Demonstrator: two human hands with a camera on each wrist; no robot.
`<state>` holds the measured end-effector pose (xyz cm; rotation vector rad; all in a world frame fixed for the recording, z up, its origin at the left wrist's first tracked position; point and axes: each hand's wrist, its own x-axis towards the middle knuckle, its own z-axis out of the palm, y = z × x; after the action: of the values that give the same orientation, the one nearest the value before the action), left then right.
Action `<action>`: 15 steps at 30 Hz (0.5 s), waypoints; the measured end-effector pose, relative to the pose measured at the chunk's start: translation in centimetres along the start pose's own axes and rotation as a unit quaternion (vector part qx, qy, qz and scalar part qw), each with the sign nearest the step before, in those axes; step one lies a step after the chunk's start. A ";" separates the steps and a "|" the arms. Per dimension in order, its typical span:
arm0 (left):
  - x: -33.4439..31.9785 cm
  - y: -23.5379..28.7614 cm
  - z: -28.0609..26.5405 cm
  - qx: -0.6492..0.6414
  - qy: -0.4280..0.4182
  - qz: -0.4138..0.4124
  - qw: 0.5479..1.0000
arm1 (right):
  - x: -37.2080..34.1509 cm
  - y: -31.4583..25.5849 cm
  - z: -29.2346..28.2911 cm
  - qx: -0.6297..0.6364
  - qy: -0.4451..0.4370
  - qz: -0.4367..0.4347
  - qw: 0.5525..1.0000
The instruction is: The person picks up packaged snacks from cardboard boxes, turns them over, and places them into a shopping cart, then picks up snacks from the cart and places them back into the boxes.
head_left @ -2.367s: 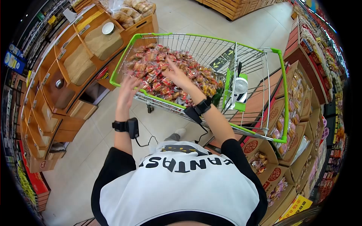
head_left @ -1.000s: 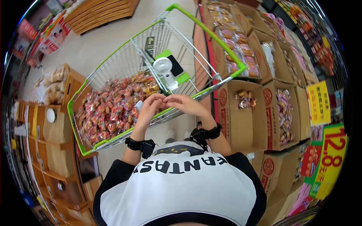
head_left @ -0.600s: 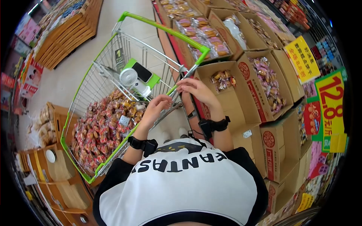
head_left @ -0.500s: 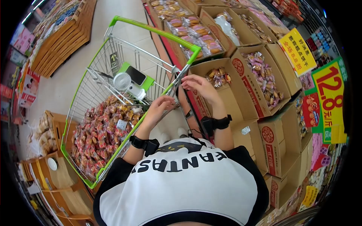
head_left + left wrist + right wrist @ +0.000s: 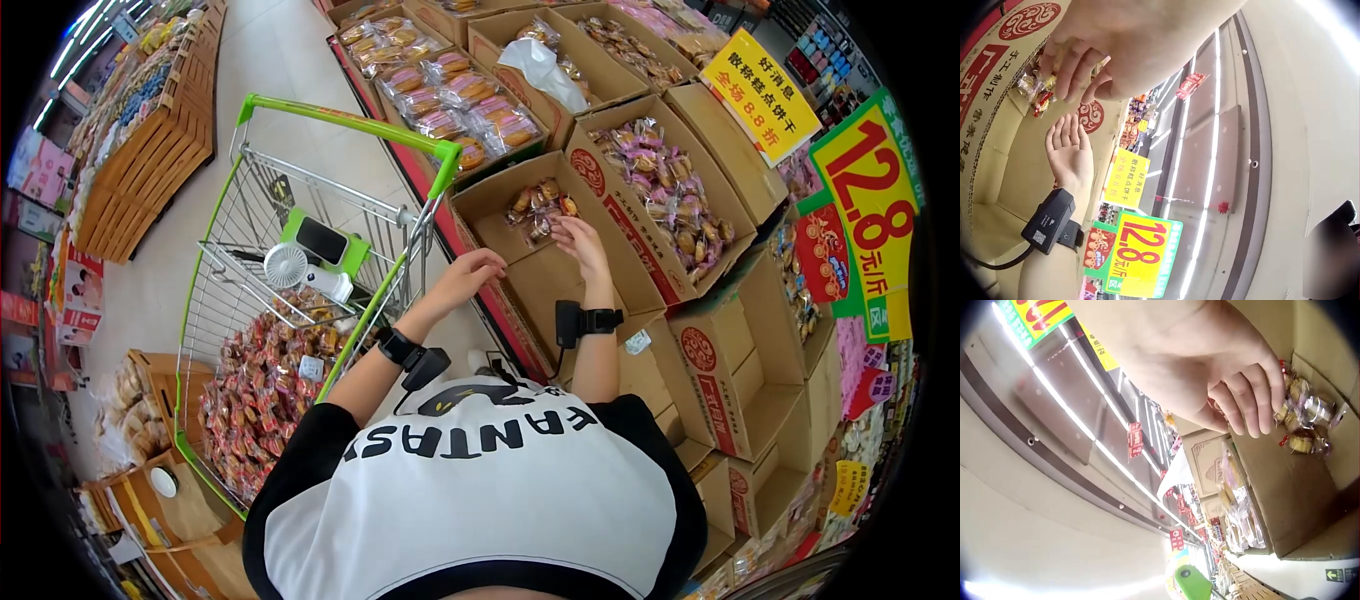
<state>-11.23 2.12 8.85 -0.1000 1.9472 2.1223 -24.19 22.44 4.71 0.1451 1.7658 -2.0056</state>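
Observation:
Inside a cardboard box (image 5: 540, 280) lies a small heap of wrapped pastries (image 5: 540, 205) at its far end, in clear, red and yellow wrappers. My right hand (image 5: 583, 245) hangs over this box, close to the heap, with loosely bent fingers and nothing in them. The right wrist view has the same hand (image 5: 1241, 375) in front of the wrapped pastries (image 5: 1304, 409). My left hand (image 5: 465, 278) is held over the box's near left edge, its fingers relaxed around nothing. In the left wrist view the left hand (image 5: 1129, 44) is above the right hand (image 5: 1072, 156).
A green-edged shopping cart (image 5: 350, 128) stands to the left, with many wrapped pastries (image 5: 260, 390), a white fan (image 5: 287, 265) and a phone (image 5: 322, 240). Neighbouring boxes hold purple-wrapped pastries (image 5: 665, 190) and bagged pastries (image 5: 470, 105). Price signs (image 5: 870, 215) rise at the right.
The view has turned right from the cart to the cardboard boxes. Both hands have left the cart, where they were over the pastries, and are now over the box with the small heap.

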 end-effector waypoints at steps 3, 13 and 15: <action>2.8 -0.7 0.5 0.078 -0.045 0.017 0.996 | 0.7 1.7 -1.5 0.022 0.017 0.019 0.999; 12.2 -4.2 1.0 0.306 -0.025 0.028 0.951 | 4.1 7.6 -2.3 0.054 0.055 0.075 0.994; 13.7 -5.1 0.9 0.335 0.033 0.021 0.941 | 4.7 8.0 -1.7 0.059 0.058 0.092 0.992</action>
<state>-23.16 5.35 0.94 0.0016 2.6091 1.3763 -25.46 22.24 -4.63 0.4543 1.6366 -2.0012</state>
